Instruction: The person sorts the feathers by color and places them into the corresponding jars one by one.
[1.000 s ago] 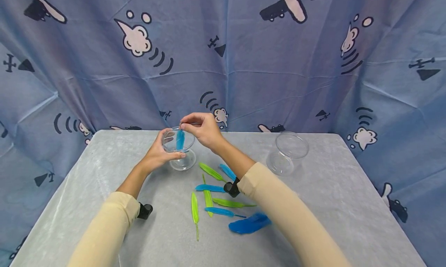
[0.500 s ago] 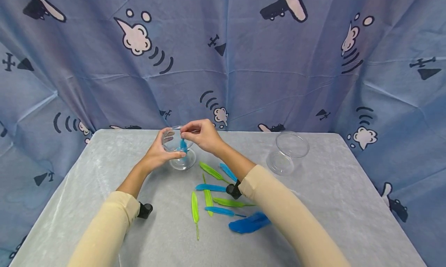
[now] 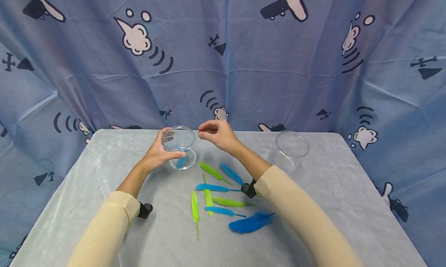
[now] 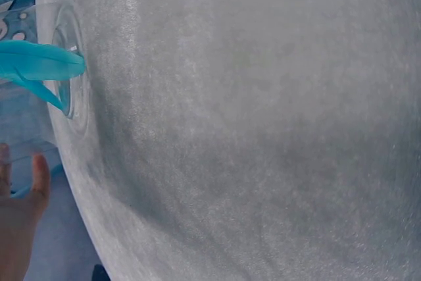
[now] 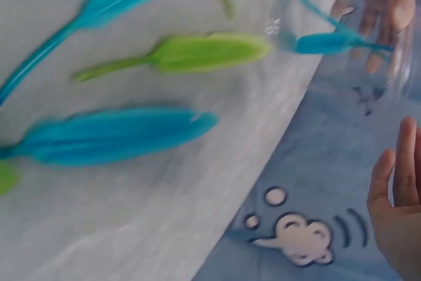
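My left hand (image 3: 157,154) grips a clear round container (image 3: 174,145) at the back left of the table. Inside it lean blue feathers (image 3: 180,161), seen through the wall; two seem to cross in the left wrist view, where a blue feather (image 4: 43,62) reaches the base. My right hand (image 3: 220,136) hovers just right of the container's rim, fingers loosely bent, with nothing visible between them. In the right wrist view, fingertips of my right hand (image 5: 398,208) are apart from the container. Nearest below it lie a lime-green feather (image 3: 213,171) and a blue feather (image 3: 231,173).
A second clear container (image 3: 292,145) stands at the back right of the grey-covered table (image 3: 87,205). Several blue and green feathers lie mid-table, including a wide dark-blue feather (image 3: 249,223) in front. A patterned blue curtain (image 3: 244,58) hangs behind the table.
My right hand lowered a blue feather into the left container, let it go, and moved right, away from the rim. My left hand keeps its hold on the container.
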`<state>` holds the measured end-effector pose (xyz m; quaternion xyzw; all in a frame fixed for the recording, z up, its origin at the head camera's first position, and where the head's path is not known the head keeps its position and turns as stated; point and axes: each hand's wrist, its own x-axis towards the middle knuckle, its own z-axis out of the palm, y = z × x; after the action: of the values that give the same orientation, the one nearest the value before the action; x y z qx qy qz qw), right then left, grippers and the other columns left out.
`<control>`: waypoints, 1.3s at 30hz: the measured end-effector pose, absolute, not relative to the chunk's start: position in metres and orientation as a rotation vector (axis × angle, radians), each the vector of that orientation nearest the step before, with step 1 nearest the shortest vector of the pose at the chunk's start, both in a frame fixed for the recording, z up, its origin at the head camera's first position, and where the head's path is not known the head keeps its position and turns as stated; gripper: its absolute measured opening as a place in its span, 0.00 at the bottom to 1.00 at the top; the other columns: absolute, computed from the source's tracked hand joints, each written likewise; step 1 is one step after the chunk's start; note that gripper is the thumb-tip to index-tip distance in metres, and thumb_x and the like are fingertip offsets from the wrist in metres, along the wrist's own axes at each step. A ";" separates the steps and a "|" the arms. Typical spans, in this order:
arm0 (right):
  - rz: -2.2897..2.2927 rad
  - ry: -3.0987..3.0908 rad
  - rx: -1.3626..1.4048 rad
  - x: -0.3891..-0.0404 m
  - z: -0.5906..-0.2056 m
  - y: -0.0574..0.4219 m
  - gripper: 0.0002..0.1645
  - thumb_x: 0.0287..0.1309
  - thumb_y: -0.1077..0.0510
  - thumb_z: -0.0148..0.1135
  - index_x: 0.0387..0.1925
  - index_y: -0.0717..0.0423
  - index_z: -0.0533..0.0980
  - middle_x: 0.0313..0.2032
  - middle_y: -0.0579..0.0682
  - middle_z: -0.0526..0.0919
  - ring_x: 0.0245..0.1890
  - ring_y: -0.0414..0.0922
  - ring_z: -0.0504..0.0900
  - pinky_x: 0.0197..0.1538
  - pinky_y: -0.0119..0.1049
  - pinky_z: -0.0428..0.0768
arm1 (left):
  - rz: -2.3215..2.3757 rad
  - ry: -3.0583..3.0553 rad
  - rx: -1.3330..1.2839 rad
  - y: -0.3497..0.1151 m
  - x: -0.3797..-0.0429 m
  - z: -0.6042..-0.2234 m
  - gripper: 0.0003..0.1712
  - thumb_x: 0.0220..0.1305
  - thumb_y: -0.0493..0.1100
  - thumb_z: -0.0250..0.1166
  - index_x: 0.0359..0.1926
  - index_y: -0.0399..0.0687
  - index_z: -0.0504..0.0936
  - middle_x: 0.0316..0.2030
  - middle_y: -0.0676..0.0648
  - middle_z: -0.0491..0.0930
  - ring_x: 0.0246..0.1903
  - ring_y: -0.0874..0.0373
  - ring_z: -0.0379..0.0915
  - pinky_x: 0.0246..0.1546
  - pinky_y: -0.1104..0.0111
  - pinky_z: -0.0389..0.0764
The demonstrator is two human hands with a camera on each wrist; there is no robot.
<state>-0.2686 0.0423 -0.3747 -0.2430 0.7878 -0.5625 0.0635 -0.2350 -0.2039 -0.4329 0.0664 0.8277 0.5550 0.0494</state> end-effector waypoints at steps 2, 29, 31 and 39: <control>-1.677 2.383 -0.682 -0.270 -0.380 0.050 0.11 0.62 0.65 0.66 0.45 0.65 0.82 0.40 0.56 0.86 0.38 0.47 0.86 0.47 0.38 0.83 | 1.686 2.527 0.198 -0.204 -0.235 -0.433 0.61 0.53 0.47 0.79 0.77 0.49 0.46 0.73 0.37 0.55 0.73 0.41 0.49 0.67 0.45 0.63; -1.243 2.310 -0.405 -0.262 -0.441 0.120 0.22 0.63 0.61 0.66 0.56 0.66 0.76 0.42 0.56 0.85 0.37 0.46 0.82 0.38 0.38 0.80 | 1.673 2.518 0.194 -0.204 -0.235 -0.433 0.61 0.54 0.47 0.78 0.77 0.52 0.45 0.74 0.39 0.54 0.74 0.41 0.48 0.67 0.44 0.63; -1.225 2.309 -0.413 -0.261 -0.441 0.122 0.22 0.63 0.60 0.66 0.56 0.66 0.77 0.43 0.55 0.86 0.37 0.44 0.80 0.38 0.37 0.78 | 1.674 2.514 0.190 -0.204 -0.236 -0.433 0.61 0.54 0.47 0.78 0.77 0.52 0.45 0.74 0.39 0.54 0.74 0.41 0.48 0.67 0.44 0.63; -1.239 2.292 -0.447 -0.257 -0.443 0.123 0.22 0.62 0.61 0.67 0.55 0.67 0.77 0.42 0.56 0.86 0.41 0.43 0.82 0.41 0.34 0.76 | 1.672 2.510 0.200 -0.204 -0.234 -0.430 0.62 0.55 0.46 0.77 0.78 0.50 0.43 0.74 0.37 0.53 0.74 0.40 0.47 0.68 0.43 0.60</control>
<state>-0.2568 0.1233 -0.4432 -0.1639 0.8403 -0.4541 0.2467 -0.2341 -0.2045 -0.4301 0.0659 0.8290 0.5522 0.0593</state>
